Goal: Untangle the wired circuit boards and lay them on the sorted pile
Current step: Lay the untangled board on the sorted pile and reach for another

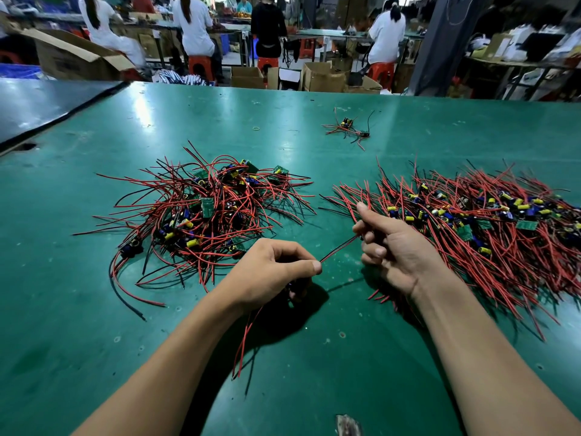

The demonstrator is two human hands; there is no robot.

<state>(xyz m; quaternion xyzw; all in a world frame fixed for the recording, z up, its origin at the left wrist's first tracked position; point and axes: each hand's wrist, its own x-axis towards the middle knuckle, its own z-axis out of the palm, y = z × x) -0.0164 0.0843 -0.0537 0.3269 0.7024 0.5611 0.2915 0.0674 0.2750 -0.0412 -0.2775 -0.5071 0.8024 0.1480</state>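
Note:
A tangled heap (204, 212) of small green circuit boards with red and black wires lies left of centre on the green table (314, 357). To the right spreads the sorted pile (478, 225), its wires combed roughly parallel. My left hand (273, 269) grips one wired board, mostly hidden under the fingers, with red wires (245, 338) trailing down towards me. A red and black wire pair (338, 248) stretches taut from my left thumb to my right hand (393, 250), which pinches its far end beside the sorted pile.
A small separate cluster of wired boards (349, 129) lies further back, with a rubber band (257, 128) to its left. A dark sheet (47, 102) covers the far left corner. Beyond the table's far edge are cardboard boxes and seated people.

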